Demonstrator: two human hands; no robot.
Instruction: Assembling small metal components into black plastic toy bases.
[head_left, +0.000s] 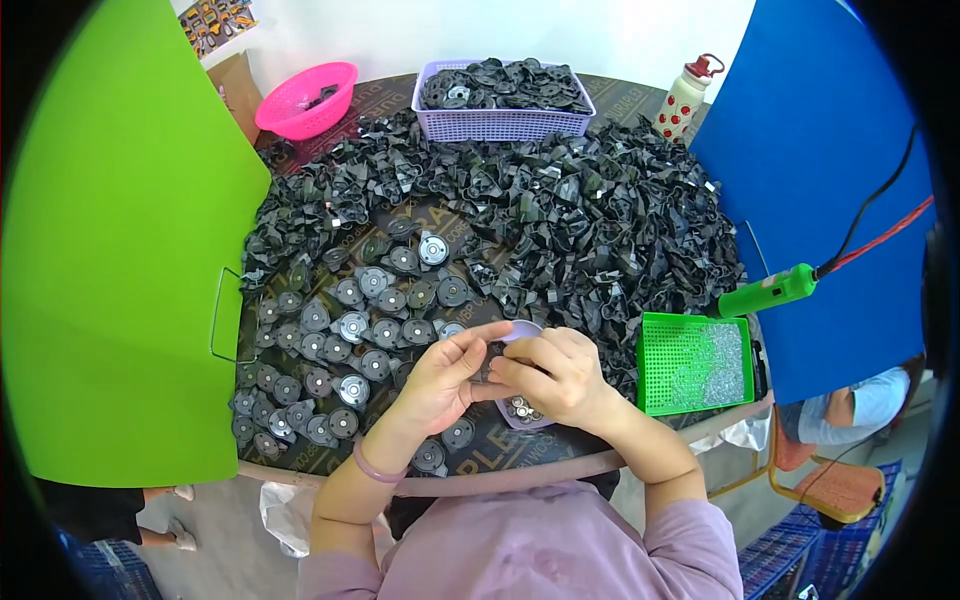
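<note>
Near the front edge of the table, my left hand [440, 383] has its fingers stretched toward the right one, with nothing seen in it. My right hand [558, 375] is curled, its fingertips pressed together close to the left fingers; anything pinched there is hidden. Under both hands is a lilac dish [524, 328], largely covered, with small round metal parts [521, 408] showing inside. Left of my hands lie many round black discs with metal centres [386, 332], some bearing a brighter silver plate [353, 326].
Black plastic pieces [590, 210] are heaped across the back and right. A green tray [642, 362] holds tiny shiny parts; above it hangs a green electric screwdriver [770, 293]. Behind are a lilac basket [500, 125], pink bowl [345, 92] and bottle [682, 100]. Green [120, 250] and blue panels [810, 180] flank the table.
</note>
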